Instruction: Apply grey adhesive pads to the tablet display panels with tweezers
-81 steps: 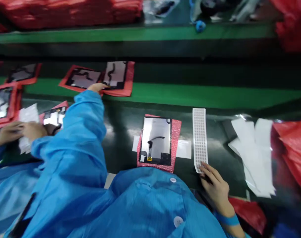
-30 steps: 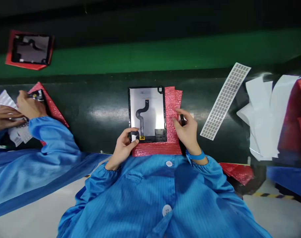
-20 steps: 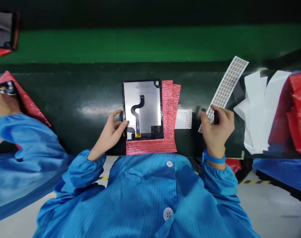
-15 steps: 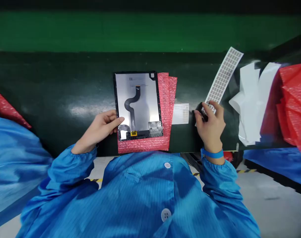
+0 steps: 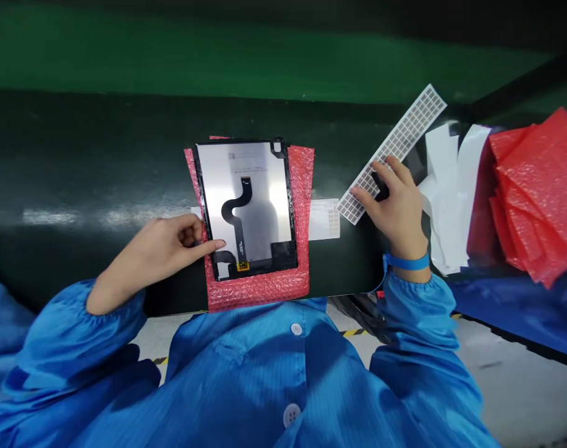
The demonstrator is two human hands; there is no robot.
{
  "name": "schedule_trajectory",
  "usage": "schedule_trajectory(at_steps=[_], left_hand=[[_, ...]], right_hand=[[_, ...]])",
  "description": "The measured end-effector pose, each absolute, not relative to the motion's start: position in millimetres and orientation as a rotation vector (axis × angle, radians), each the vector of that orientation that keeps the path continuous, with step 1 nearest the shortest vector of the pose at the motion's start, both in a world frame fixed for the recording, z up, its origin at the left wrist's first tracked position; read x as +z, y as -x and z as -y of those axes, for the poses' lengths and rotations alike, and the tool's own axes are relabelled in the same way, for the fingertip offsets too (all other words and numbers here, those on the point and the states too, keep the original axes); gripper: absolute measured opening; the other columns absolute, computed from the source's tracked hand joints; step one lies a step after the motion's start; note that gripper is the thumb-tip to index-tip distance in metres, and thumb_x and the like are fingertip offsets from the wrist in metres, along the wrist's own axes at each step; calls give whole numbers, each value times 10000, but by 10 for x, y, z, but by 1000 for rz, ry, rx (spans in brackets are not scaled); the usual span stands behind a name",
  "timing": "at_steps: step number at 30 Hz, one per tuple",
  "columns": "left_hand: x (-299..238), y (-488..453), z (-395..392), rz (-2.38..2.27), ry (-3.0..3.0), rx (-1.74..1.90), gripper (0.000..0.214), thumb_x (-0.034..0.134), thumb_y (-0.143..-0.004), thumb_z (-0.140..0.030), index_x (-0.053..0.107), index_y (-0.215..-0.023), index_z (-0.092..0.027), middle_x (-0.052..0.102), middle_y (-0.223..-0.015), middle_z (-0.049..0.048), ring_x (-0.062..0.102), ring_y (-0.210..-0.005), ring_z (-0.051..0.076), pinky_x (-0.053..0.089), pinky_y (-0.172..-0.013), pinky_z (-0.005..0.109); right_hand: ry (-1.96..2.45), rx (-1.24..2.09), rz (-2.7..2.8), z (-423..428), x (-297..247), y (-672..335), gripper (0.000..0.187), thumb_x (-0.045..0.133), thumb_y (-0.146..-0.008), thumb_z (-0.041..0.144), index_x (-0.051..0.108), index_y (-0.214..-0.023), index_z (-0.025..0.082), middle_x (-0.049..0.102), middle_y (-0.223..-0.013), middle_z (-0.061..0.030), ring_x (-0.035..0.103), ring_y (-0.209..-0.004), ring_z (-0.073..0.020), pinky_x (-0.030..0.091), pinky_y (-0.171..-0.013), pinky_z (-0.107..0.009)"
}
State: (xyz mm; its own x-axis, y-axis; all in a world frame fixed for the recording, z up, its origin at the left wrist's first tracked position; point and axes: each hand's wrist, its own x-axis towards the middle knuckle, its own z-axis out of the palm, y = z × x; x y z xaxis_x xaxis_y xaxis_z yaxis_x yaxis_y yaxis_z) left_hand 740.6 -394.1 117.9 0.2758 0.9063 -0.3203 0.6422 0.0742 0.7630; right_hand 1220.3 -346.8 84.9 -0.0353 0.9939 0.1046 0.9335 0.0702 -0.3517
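Observation:
A silver-backed display panel (image 5: pixel 259 180) with a black flex cable (image 5: pixel 236 211) lies on a sheet of red bubble wrap (image 5: pixel 259 292) in front of me. My left hand (image 5: pixel 166 249) is at the panel's lower left edge, thumb on the edge and fingers curled. My right hand (image 5: pixel 398 202) rests on the near end of a long strip of small grey stickers (image 5: pixel 404 134). Its fingers are closed round a small black object (image 5: pixel 381 186) that I cannot name. A white label sheet (image 5: pixel 324 219) sticks out from under the wrap on the right.
Loose white backing sheets (image 5: pixel 451 186) lie right of the strip, with a pile of red bubble bags (image 5: pixel 535 186) beyond them. The dark glossy worktop (image 5: pixel 78 174) runs to the left. A green conveyor belt (image 5: pixel 264 56) runs along the far side.
My right hand left the bubble wrap and went right to the sticker strip. My left hand slid from the panel's bottom corner to its left edge. The co-worker at left dropped out of view.

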Motion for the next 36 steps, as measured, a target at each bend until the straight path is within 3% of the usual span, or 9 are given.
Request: schedule_trajectory(at_steps=[3, 6, 10, 13, 16, 21, 26, 31, 36], left_hand=[[1165, -7374, 3698, -1761, -1771, 532, 639, 959, -773, -753, 772, -1035, -201, 696, -783, -2, 601, -652, 174, 419, -615, 303], [1054, -7416, 3345, -1881, -1786, 721, 751, 968, -832, -661, 744, -1345, -160, 710, -956, 8, 569, -710, 151, 454, -726, 306], [976, -7617, 2978, -1745, -1774, 717, 731, 1031, -803, -564, 793, -1353, -146, 669, -1053, 22, 549, -811, 162, 517, -970, 367], [1011, -7803, 2825, -1595, -1724, 815, 746, 1117, -697, -414, 801, -1313, -136, 665, -1143, 41, 578, -1122, 245, 397, -1238, 410], [1048, -7989, 2699, -1400, -1843, 708, 736, 1077, -757, -448, 770, -1358, -157, 673, -1284, 60, 535, -1333, 307, 294, -1322, 437], [1046, -8328, 2557, -1421, -2068, 441, 607, 945, -821, -653, 735, -1135, -178, 672, -1163, 129, 607, -1273, 416, 388, -1221, 539], [1093, -8463, 2675, -1467, -2113, 326, 603, 580, -979, -784, 501, -712, -248, 536, -829, 102, 657, -995, 399, 485, -995, 538], [1422, -8378, 2953, -1495, -2023, 336, 634, 631, -952, -791, 444, -661, -261, 424, -676, 43, 639, -822, 334, 492, -857, 453], [1884, -8110, 3011, -1565, -2001, 302, 679, 619, -966, -837, 477, -654, -250, 314, -563, -10, 405, -580, 193, 320, -696, 349]], right_hand=[[2023, 156, 1973, 3356, 755, -12151, 703, 758, -995, 671, 679, -1534, 226, 584, -1641, -228, 611, -1493, -474, 593, -1147, -657], [2053, 20, 1885, 3240, 663, -11996, 742, 716, -974, 774, 690, -1488, 239, 626, -1534, -236, 680, -1369, -474, 640, -1022, -623], [2119, 46, 1795, 3222, 688, -11822, 761, 682, -958, 833, 705, -1442, 245, 635, -1471, -238, 747, -1181, -444, 654, -913, -608], [2145, 112, 1772, 3301, 759, -11782, 742, 673, -962, 837, 712, -1433, 265, 624, -1473, -224, 753, -1094, -401, 657, -864, -587], [2112, 148, 1792, 3383, 798, -11786, 689, 681, -967, 826, 718, -1422, 310, 631, -1455, -192, 746, -1104, -379, 658, -842, -538], [2127, 154, 1813, 3419, 799, -11760, 764, 713, -926, 851, 715, -1413, 261, 629, -1414, -216, 737, -1207, -454, 668, -820, -537], [2141, 172, 1801, 3397, 815, -11718, 747, 758, -912, 824, 726, -1370, 234, 615, -1497, -253, 697, -1333, -503, 688, -862, -591], [2119, 267, 1770, 3439, 839, -11649, 739, 753, -942, 775, 677, -1458, 251, 541, -1662, -244, 561, -1533, -541, 703, -901, -613], [2036, 356, 1893, 3571, 883, -11206, 693, 667, -1024, 713, 648, -1560, 273, 582, -1654, -222, 735, -1306, -459, 714, -790, -506]])
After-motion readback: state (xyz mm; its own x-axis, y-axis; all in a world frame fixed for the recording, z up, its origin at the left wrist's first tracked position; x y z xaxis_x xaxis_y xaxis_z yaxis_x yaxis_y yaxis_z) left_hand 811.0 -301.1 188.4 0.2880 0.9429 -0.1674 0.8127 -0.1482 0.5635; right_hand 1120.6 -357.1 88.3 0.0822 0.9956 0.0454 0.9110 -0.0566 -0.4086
